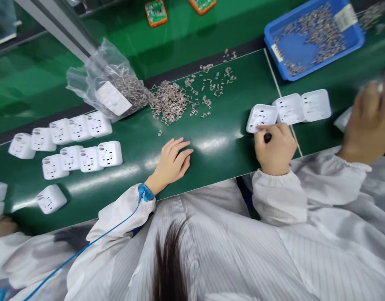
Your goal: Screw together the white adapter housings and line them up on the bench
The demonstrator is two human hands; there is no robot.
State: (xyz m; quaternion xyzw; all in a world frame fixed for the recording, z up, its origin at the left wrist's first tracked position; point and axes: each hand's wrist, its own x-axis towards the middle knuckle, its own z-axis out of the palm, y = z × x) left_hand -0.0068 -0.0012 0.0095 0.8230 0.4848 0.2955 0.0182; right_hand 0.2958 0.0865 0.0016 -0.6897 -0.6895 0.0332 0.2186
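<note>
My left hand (173, 161) rests on the green bench top with its fingers spread and nothing in them. A blue wrist strap (145, 192) with a cord sits around that wrist. My right hand (275, 148) is closed around a tool with a black round-ended handle (267, 137); its working end is hidden by my hand. The fingers are at the near edge of an open white plastic socket housing (264, 113), which is slightly tilted. Two more open housings, a middle one (289, 108) and a right one (316, 104), stand in line beside it.
Small metal contacts (170, 102) lie heaped beside a clear plastic bag (117, 88). Several white socket housings (109, 153) stand in rows at left. A blue tray (308, 42) holds metal parts. Co-workers' hands show at right (371, 121) and far left (2, 228).
</note>
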